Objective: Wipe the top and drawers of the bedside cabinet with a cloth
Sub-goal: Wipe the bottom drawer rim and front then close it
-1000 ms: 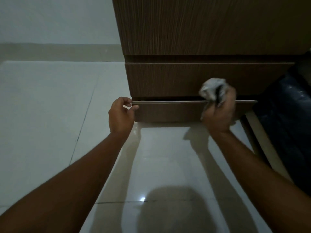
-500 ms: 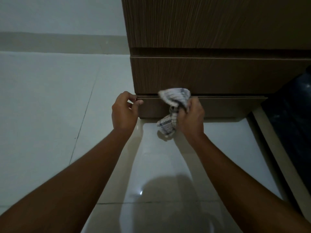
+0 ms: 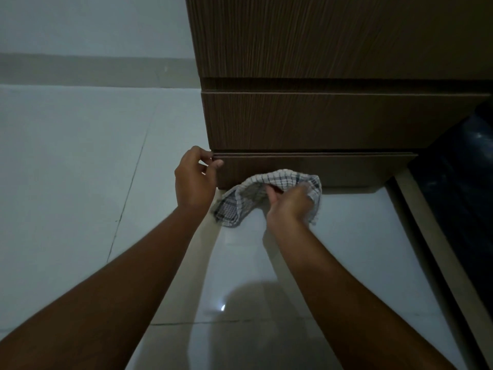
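Note:
The brown wood-grain bedside cabinet (image 3: 333, 49) fills the upper right of the view, with a middle drawer front (image 3: 333, 121) and a bottom drawer (image 3: 360, 168) standing slightly proud of it. My left hand (image 3: 193, 180) pinches the top left corner of the bottom drawer front. My right hand (image 3: 289, 202) grips a white checked cloth (image 3: 266, 182) and holds it against the lower part of that drawer's front. Loose cloth hangs down to the left of the hand, just above the floor.
Glossy white floor tiles (image 3: 80, 182) spread to the left and below, reflecting my arms. A pale skirting strip (image 3: 93, 69) runs along the back wall. A light wooden bed rail (image 3: 437, 249) and dark bedding (image 3: 464, 182) sit at the right.
My right hand swept the cloth left along the drawer's top edge, then dropped down to its front and moved back right, the cloth spreading out. My left hand kept its hold on the corner.

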The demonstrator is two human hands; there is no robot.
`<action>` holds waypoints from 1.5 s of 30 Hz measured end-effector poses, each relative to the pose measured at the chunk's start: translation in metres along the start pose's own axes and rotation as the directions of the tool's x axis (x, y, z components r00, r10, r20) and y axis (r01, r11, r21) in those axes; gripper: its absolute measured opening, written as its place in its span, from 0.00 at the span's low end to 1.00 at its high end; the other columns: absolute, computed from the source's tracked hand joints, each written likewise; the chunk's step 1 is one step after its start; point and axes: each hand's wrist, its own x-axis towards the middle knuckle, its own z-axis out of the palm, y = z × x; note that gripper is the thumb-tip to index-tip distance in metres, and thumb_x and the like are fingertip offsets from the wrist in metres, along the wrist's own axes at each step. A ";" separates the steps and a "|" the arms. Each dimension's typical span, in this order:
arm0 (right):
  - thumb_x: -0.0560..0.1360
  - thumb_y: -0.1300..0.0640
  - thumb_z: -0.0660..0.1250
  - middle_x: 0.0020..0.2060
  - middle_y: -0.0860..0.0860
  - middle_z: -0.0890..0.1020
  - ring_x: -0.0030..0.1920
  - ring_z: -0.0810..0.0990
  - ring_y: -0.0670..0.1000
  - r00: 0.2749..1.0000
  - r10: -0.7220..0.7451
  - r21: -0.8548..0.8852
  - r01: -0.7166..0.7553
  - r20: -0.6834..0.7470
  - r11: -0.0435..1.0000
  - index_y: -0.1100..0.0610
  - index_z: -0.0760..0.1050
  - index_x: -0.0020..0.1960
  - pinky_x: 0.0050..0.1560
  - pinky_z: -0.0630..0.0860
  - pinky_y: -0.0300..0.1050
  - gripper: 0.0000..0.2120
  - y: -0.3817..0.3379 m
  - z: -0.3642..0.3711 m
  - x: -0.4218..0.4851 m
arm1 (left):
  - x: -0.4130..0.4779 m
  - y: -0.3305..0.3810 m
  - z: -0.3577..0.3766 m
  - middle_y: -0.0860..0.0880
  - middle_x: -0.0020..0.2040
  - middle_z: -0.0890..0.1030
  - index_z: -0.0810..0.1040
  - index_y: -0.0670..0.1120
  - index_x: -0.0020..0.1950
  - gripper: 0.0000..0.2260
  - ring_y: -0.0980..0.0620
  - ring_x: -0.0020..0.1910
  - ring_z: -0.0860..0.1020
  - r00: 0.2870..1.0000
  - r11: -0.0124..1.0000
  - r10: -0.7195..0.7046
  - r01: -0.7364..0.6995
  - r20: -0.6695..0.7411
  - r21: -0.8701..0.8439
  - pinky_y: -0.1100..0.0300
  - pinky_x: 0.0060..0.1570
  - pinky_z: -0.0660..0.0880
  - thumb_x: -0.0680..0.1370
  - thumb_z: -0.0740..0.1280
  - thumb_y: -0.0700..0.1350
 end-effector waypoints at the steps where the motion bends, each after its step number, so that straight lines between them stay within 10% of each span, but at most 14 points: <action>1: 0.85 0.51 0.56 0.70 0.61 0.71 0.64 0.76 0.61 0.995 -0.098 -0.150 0.099 0.015 0.984 0.60 0.65 0.72 0.57 0.77 0.51 0.19 0.007 0.000 -0.003 | 0.000 0.000 0.000 0.50 0.45 0.81 0.77 0.46 0.47 0.06 0.51 0.43 0.80 1.000 1.000 0.000 0.000 0.003 -0.004 0.55 0.42 0.80 0.77 0.73 0.44; 5: 0.85 0.52 0.56 0.58 0.59 0.77 0.62 0.76 0.61 0.822 -0.395 -0.673 0.566 0.411 0.477 0.62 0.66 0.68 0.56 0.73 0.43 0.17 0.060 -0.009 -0.007 | 0.003 -0.003 -0.001 0.49 0.46 0.82 0.78 0.44 0.45 0.06 0.51 0.42 0.80 1.000 1.000 0.017 -0.017 0.004 -0.013 0.67 0.40 0.76 0.76 0.75 0.43; 8: 0.81 0.53 0.61 0.77 0.67 0.48 0.77 0.50 0.67 0.536 -0.257 -0.587 0.784 0.804 -0.202 0.46 0.31 0.79 0.75 0.54 0.64 0.42 0.096 -0.027 0.017 | 0.007 -0.008 -0.005 0.47 0.45 0.83 0.81 0.43 0.45 0.05 0.51 0.43 0.81 0.998 0.997 0.060 -0.059 0.008 -0.039 0.61 0.45 0.79 0.74 0.76 0.41; 10: 0.78 0.49 0.65 0.77 0.64 0.37 0.78 0.39 0.66 0.423 -0.107 -0.402 0.710 0.900 -0.578 0.48 0.29 0.78 0.74 0.44 0.69 0.48 0.107 -0.035 0.040 | 0.011 -0.012 -0.008 0.47 0.44 0.83 0.82 0.43 0.44 0.04 0.51 0.44 0.81 0.997 0.996 0.081 -0.080 0.014 -0.046 0.52 0.48 0.80 0.74 0.76 0.41; 18: 0.77 0.44 0.65 0.78 0.58 0.34 0.80 0.46 0.60 0.422 0.058 -0.277 0.685 0.905 -0.673 0.50 0.22 0.75 0.76 0.55 0.59 0.52 0.090 -0.030 0.073 | 0.012 -0.021 -0.009 0.49 0.46 0.84 0.85 0.44 0.48 0.03 0.50 0.47 0.83 0.995 0.992 0.099 -0.096 0.029 -0.082 0.44 0.48 0.83 0.76 0.74 0.38; 21: 0.79 0.50 0.65 0.70 0.49 0.21 0.78 0.38 0.51 0.406 0.142 -0.207 0.700 0.903 -0.684 0.47 0.21 0.72 0.76 0.43 0.53 0.51 0.074 -0.030 0.081 | 0.009 -0.022 -0.004 0.50 0.47 0.84 0.84 0.45 0.49 0.03 0.53 0.48 0.83 0.999 0.991 0.046 -0.045 0.003 -0.122 0.45 0.50 0.83 0.76 0.73 0.39; 27: 0.80 0.53 0.64 0.64 0.40 0.16 0.76 0.33 0.47 0.427 0.164 -0.202 0.687 0.889 -0.698 0.42 0.18 0.67 0.78 0.38 0.57 0.50 0.047 -0.032 0.096 | -0.001 -0.016 0.009 0.42 0.51 0.84 0.84 0.38 0.53 0.07 0.54 0.51 0.79 0.981 0.988 0.138 -0.146 -0.139 -0.046 0.68 0.56 0.76 0.76 0.72 0.37; 29: 0.79 0.54 0.66 0.65 0.41 0.18 0.74 0.32 0.47 0.440 0.142 -0.241 0.701 0.887 -0.672 0.42 0.22 0.69 0.77 0.39 0.54 0.50 0.041 -0.034 0.101 | -0.010 -0.019 0.019 0.39 0.56 0.82 0.82 0.35 0.59 0.12 0.52 0.55 0.77 0.981 0.991 0.134 -0.135 -0.137 0.002 0.74 0.59 0.72 0.76 0.72 0.37; 34: 0.67 0.59 0.79 0.74 0.52 0.37 0.75 0.47 0.55 0.352 -0.050 -0.301 0.709 0.935 -0.637 0.52 0.41 0.77 0.72 0.61 0.62 0.55 0.030 -0.041 0.111 | -0.027 -0.028 0.039 0.36 0.67 0.69 0.70 0.35 0.74 0.23 0.41 0.65 0.75 0.988 0.988 0.148 -0.149 -0.035 -0.028 0.44 0.61 0.79 0.80 0.68 0.37; 45: 0.52 0.53 0.86 0.73 0.65 0.61 0.66 0.74 0.71 0.329 -0.220 -0.381 0.582 0.918 -0.718 0.62 0.58 0.76 0.52 0.76 0.68 0.61 -0.014 -0.057 0.140 | -0.026 -0.010 0.060 0.44 0.68 0.80 0.65 0.46 0.79 0.28 0.47 0.66 0.79 0.975 0.983 -0.159 0.142 -0.154 -0.114 0.49 0.67 0.75 0.80 0.68 0.41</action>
